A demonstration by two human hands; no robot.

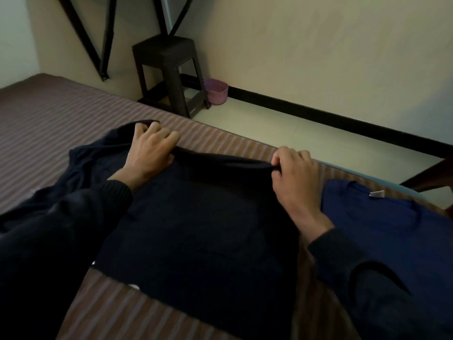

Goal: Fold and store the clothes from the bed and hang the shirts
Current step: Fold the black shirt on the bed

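A dark navy garment (pixel 196 229) lies spread on the striped bed (pixel 49 123) in front of me. My left hand (pixel 149 150) grips its far folded edge near the left end, fingers curled over the cloth. My right hand (pixel 294 173) pinches the same edge at its right end. The edge is stretched between the two hands. A sleeve of the garment trails off to the left, partly under my left arm. A folded blue shirt (pixel 382 217) with a white neck label lies on the bed just right of my right hand.
Beyond the bed's far edge is pale floor with a dark plastic stool (pixel 169 72) and a small purple bin (pixel 217 91) against the wall. Black metal bars (pixel 105 38) lean on the wall. A dark wooden piece of furniture (pixel 434 175) shows at the right.
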